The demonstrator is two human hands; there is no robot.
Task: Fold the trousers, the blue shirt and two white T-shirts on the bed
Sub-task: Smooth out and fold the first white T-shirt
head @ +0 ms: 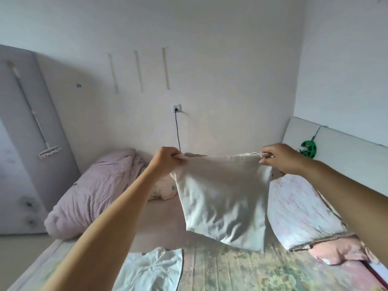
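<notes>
I hold a white T-shirt up in the air above the bed, stretched between both hands along its top edge. My left hand grips the left corner and my right hand pinches the right corner. The shirt hangs down doubled over, its lower edge just above the mattress. A second white T-shirt lies crumpled flat on the bed near the front, below my left forearm. No trousers or blue shirt show in this view.
A rolled pink quilt lies at the bed's far left. A floral pillow sits on the right by the white headboard. A green cable reel rests against the headboard. A black cord hangs from a wall socket.
</notes>
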